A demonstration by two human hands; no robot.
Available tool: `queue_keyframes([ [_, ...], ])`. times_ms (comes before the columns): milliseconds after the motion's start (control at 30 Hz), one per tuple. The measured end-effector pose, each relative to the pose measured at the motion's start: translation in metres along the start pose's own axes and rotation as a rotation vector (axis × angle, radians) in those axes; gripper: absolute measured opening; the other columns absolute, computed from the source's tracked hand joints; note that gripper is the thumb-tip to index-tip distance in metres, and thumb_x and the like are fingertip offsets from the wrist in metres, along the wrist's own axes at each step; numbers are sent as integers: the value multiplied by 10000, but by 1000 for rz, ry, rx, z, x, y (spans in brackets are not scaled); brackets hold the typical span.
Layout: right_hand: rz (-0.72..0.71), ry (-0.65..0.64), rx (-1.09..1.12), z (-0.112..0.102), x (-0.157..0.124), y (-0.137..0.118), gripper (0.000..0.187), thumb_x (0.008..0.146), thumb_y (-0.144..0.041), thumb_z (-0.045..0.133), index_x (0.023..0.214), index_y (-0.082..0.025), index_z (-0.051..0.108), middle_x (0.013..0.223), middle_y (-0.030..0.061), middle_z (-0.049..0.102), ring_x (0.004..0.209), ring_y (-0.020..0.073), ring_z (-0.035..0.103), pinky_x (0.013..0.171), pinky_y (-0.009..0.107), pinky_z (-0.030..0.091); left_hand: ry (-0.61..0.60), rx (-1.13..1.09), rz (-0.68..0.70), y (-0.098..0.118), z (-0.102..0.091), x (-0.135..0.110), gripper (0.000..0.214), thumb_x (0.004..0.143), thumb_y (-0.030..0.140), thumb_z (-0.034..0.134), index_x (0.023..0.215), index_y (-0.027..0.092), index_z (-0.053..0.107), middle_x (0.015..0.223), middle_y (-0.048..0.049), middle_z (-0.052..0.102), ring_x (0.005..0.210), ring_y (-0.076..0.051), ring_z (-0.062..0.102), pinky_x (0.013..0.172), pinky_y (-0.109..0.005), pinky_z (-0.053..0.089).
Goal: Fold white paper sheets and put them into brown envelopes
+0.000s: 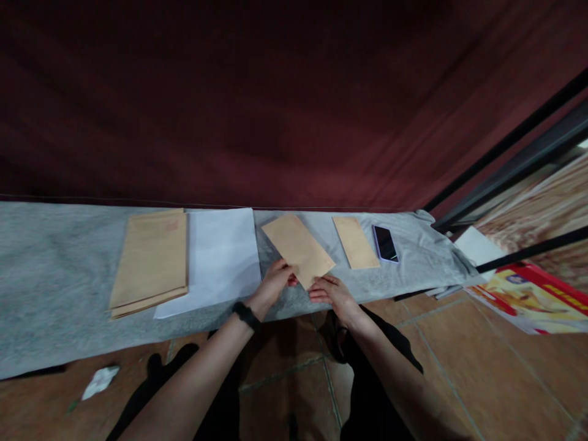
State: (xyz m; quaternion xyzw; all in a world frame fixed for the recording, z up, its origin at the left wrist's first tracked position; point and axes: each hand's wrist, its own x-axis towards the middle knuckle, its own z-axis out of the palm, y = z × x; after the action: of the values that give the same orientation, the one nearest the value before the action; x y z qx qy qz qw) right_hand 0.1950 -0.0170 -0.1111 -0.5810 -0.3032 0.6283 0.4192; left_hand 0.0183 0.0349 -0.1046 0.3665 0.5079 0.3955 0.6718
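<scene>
Between my two hands a small brown paper envelope (298, 245) is held at a slant over the grey cloth. My left hand (277, 278), with a black band on its wrist, grips the envelope's lower left edge; its thumb lies on top. At the near corner my right hand (333, 294) pinches the envelope, fingers partly under it. To the right lies another small brown envelope (356, 243), flat on the cloth. White paper sheets (223, 257) lie to the left of my hands, partly overlapped by a stack of large brown envelopes (149, 260).
A phone (386, 244) lies toward the right end of the narrow cloth-covered table (59, 263). Behind it hangs a dark red curtain (275, 110). Black metal bars (514, 147) and a colourful box (533, 297) are at the right. Crumpled white tissue (100, 381) lies on the tiled floor.
</scene>
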Motion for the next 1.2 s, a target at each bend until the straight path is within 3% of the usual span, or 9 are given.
queue_keyframes([
  [233,-21,-293,-304,-5,-6,-5,466,844,-624,667,894,-166,731,844,81,771,641,156,692,622,297,593,-48,246,-28,9,-9,18,30,733,172,680,748,157,658,562,32,629,469,-84,561,476,-174,429],
  [333,-352,-199,-526,-2,5,-10,403,956,-556,543,938,-199,727,890,64,760,716,172,696,685,315,592,-53,350,-50,11,-11,25,25,751,155,671,746,159,647,555,27,626,464,-95,572,486,-190,448],
  [433,-732,-129,-811,-1,16,-13,318,1027,-388,474,1114,-225,733,1150,87,751,1078,224,699,979,392,558,5,462,-42,12,-14,30,35,806,141,621,780,165,625,549,35,607,471,-107,581,524,-214,479],
  [533,-931,-194,-1032,-3,24,-6,361,1053,-309,443,1327,-232,666,1410,95,648,1357,231,562,1180,453,429,102,596,-2,13,-16,30,51,848,139,583,842,180,613,581,32,608,547,-140,630,592,-247,504],
  [667,-955,-218,-1258,-7,29,12,471,1075,-324,414,1529,-218,476,1610,97,445,1498,228,402,1265,503,301,256,867,125,14,-13,19,126,892,168,568,995,186,637,871,-70,727,914,-238,714,834,-345,530],
  [767,-951,-222,-1329,-8,30,19,499,1079,-360,410,1553,-207,438,1629,99,409,1512,225,380,1272,485,287,319,1241,381,10,-3,15,242,980,223,450,1108,161,646,1099,-145,731,1120,-284,673,985,-418,500],
  [933,-937,-241,-1389,-7,28,24,594,1031,-485,510,1496,-116,499,1560,175,496,1516,267,367,1277,496,258,-17,1454,752,-10,12,27,466,1047,352,365,1437,156,530,1559,-115,511,1476,-232,417,1237,-412,302],
  [1033,-955,-340,-1395,-5,23,24,620,1023,-520,516,1485,-107,500,1558,173,499,1504,249,382,1278,467,253,-114,1531,731,-20,18,39,516,1063,392,297,1515,208,466,1638,-61,409,1533,-215,328,1274,-450,223],
  [1200,-1006,-474,-1394,0,15,23,619,1018,-525,531,1502,-143,475,1518,129,556,1472,231,425,1285,428,236,-26,1574,623,-20,28,62,572,1063,394,228,1583,203,369,1671,-32,329,1562,-197,262,1292,-431,161],
])
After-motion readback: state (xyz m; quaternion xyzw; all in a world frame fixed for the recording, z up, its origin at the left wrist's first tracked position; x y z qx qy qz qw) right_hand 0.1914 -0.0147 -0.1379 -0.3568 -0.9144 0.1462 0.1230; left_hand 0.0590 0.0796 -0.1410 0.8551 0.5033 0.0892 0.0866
